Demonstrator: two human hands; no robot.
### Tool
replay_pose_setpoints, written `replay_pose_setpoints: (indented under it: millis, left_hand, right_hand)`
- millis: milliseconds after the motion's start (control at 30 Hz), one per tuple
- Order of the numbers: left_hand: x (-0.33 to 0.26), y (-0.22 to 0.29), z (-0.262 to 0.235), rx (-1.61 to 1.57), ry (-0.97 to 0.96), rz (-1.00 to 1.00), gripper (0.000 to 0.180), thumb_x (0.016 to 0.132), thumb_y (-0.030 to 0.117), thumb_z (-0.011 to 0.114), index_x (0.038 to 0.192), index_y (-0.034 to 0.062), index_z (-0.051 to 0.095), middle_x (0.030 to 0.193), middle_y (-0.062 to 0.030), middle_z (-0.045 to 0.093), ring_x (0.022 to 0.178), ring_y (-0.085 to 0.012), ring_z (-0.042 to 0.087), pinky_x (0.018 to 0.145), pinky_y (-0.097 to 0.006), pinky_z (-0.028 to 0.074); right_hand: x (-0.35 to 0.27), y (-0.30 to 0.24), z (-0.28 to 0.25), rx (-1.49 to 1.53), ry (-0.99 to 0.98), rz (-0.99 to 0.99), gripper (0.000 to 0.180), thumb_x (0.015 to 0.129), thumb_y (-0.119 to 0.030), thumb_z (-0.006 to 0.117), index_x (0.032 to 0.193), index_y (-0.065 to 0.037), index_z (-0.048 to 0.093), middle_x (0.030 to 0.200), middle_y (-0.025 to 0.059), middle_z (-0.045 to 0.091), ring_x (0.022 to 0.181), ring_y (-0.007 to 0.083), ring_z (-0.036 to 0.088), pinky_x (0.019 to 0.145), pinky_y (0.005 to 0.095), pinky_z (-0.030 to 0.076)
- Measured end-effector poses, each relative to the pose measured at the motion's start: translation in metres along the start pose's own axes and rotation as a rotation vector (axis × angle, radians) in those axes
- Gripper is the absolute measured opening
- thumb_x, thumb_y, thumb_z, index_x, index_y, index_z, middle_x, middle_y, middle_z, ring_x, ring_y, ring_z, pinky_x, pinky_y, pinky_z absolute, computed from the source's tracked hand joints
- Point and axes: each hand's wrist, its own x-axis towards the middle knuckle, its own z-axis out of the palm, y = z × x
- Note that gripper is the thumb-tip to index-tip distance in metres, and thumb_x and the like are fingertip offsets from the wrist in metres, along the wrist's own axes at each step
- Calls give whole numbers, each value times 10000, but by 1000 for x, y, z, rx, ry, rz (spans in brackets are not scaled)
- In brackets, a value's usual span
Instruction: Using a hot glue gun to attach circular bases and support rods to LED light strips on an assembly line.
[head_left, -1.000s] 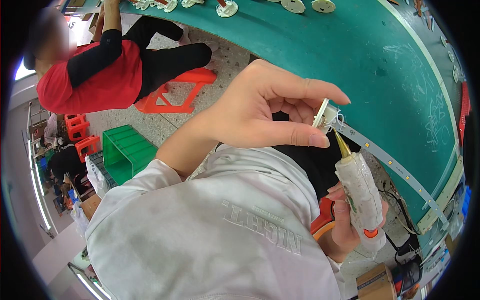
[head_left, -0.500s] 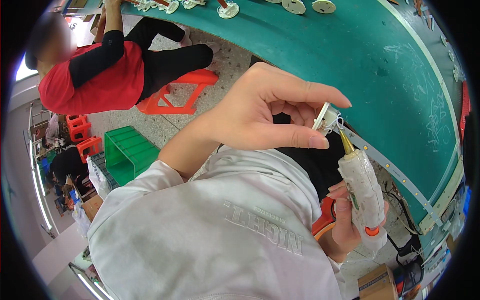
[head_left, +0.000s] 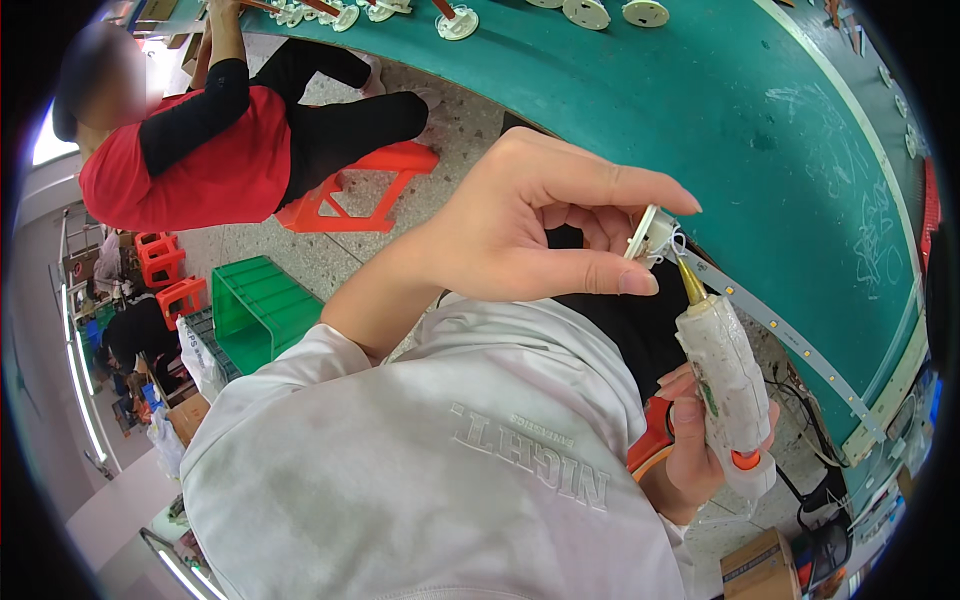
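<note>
My left hand (head_left: 540, 230) pinches a small white round part (head_left: 650, 235) with thin wires between thumb and fingers. My right hand (head_left: 705, 445) grips a dirty white glue gun (head_left: 725, 380) with an orange trigger. Its brass nozzle (head_left: 690, 280) points up and touches the underside of the white part. Both are held above my lap, in front of the green table's edge. A white sleeve covers my left arm.
A green table (head_left: 720, 100) curves across the top and right, with several white round parts (head_left: 585, 12) along its far side and a long strip (head_left: 790, 340) at its edge. A person in red and black sits on an orange stool (head_left: 350, 190). A green crate (head_left: 265, 310) stands on the floor.
The glue gun's nozzle has moved up to meet the white part. My left hand has barely shifted.
</note>
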Motion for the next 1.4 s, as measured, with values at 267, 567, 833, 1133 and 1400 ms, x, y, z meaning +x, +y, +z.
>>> replay_pose_setpoints:
  millis: [267,567,833,1133,1400]
  left_hand:
    - [0,0,0,-8,10,-1,514,674,-63,757,1155,-127,589,1046,-204,654,957,-231,669,854,-330,551]
    - [0,0,1,-62,14,-10,506,701,-47,746,1169,-132,576,969,-188,666,868,-199,677,791,-297,554]
    - [1,-1,12,-226,89,-36,451,789,28,701,1192,-121,563,921,-165,670,768,-153,665,692,-253,543]
    - [-3,-11,23,-502,28,-203,510,944,265,566,1271,-116,474,981,-174,657,700,-155,647,592,-259,517]
    - [-4,-16,32,-895,73,-319,395,991,279,498,1209,-46,552,897,-164,676,671,-167,663,571,-225,531]
  right_hand:
    - [-1,-5,-4,-24,-24,104,311,579,-128,744,867,-20,698,802,139,685,676,296,650,655,322,494]
    - [-2,1,-7,-126,-49,6,330,568,-139,758,875,-31,706,824,130,689,713,292,654,674,324,490]
    - [4,-1,-5,0,-53,52,308,585,-111,753,878,-27,702,800,121,685,714,300,659,673,327,493]
    - [14,-7,-17,-76,-248,-197,327,829,0,641,1048,55,405,792,200,626,641,240,636,620,356,547]
    - [15,-8,-17,-32,-234,-190,352,815,-7,655,1057,50,405,782,187,620,628,232,625,607,345,530]
